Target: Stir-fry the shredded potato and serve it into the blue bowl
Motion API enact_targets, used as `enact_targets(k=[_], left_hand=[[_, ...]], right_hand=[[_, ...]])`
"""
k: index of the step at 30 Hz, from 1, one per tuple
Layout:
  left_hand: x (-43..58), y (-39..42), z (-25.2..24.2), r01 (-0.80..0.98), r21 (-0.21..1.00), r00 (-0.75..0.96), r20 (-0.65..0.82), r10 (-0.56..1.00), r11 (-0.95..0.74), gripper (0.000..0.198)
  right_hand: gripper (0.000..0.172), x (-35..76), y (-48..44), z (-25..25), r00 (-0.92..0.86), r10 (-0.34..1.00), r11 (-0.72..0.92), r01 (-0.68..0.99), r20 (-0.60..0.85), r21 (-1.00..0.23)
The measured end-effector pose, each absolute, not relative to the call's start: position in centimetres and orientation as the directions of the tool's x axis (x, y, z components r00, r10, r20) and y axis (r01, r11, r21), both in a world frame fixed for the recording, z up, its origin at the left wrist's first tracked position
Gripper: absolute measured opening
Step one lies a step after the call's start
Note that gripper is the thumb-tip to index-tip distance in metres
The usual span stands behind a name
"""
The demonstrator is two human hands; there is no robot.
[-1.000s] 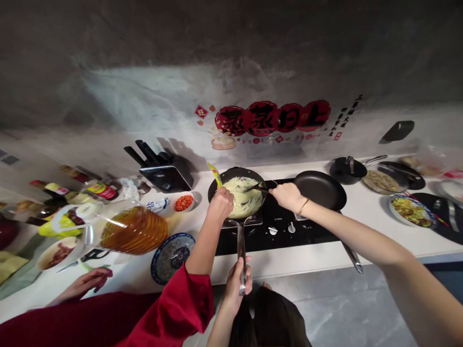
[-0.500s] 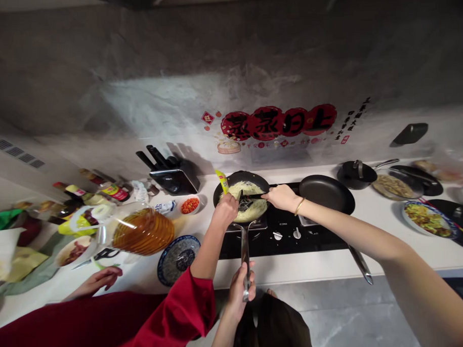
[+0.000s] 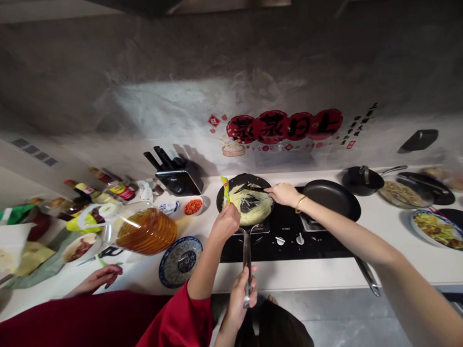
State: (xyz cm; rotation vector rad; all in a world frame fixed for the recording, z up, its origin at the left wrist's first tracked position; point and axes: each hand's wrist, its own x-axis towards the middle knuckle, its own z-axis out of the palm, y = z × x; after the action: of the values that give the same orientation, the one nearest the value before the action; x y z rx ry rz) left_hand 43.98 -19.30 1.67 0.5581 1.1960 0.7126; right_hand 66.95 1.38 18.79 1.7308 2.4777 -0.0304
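Note:
My left hand (image 3: 241,293) is closed around the long metal handle (image 3: 247,254) of a dark frying pan (image 3: 221,188). Pale noodles (image 3: 263,209) lie spread in the pan, with a dark bare patch in the middle. My right hand (image 3: 285,195), below a gold bracelet, grips a black utensil (image 3: 259,189), probably a spatula, whose far end lies among the noodles at the back. Above the pan's left side, a co-worker's hand (image 3: 226,223) from a red sleeve (image 3: 176,317) holds a narrow yellow packet (image 3: 226,188).
Left of the stove (image 3: 287,247) are a bowl of chopped red chilli (image 3: 193,206), a patterned plate (image 3: 180,261), an oil jug (image 3: 146,229) and a knife block (image 3: 178,180). To the right are an unused pan (image 3: 329,198), a small pot (image 3: 363,180) and a dish of food (image 3: 440,229).
The black utensil has moved from the middle of the noodles toward the back of the pan, baring a dark patch. The yellow packet is now more upright. The view has shifted slightly.

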Motion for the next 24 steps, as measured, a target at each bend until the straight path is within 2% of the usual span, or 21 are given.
enact_targets(k=[5,10,14,17,21,24], left_hand=[[44.1,-19.2,1.4,-0.246,0.731,0.19,-0.607,0.771,0.636,0.05],[45.0,-19.3,2.0,-0.373,0.686,0.202,-0.597,0.776,0.625,0.049],[45.4,-19.2,2.5,-0.464,0.658,0.208,-0.569,0.795,0.593,0.061],[45.4,-19.0,2.4,-0.488,0.648,0.234,-0.548,0.803,0.584,0.068],[45.6,-18.7,1.7,-0.503,0.649,0.248,-0.524,0.815,0.571,0.067],[45.7,-18.5,1.3,-0.509,0.633,0.267,-0.528,0.806,0.583,0.071]], right_hand=[[0.041,66.6,0.7,16.6,-0.486,0.858,0.499,0.866,-0.167,0.043],[0.039,72.9,-0.5,21.7,-0.509,0.847,0.525,0.847,-0.156,0.086],[0.035,74.8,-0.8,24.4,-0.505,0.835,0.534,0.84,-0.219,0.096],[0.035,72.9,-1.5,22.7,-0.513,0.832,0.538,0.839,-0.21,0.081],[0.041,69.9,-1.4,18.9,-0.448,0.891,0.455,0.871,-0.076,0.187],[0.043,68.2,-0.2,17.2,-0.404,0.914,0.403,0.888,-0.042,0.223]])
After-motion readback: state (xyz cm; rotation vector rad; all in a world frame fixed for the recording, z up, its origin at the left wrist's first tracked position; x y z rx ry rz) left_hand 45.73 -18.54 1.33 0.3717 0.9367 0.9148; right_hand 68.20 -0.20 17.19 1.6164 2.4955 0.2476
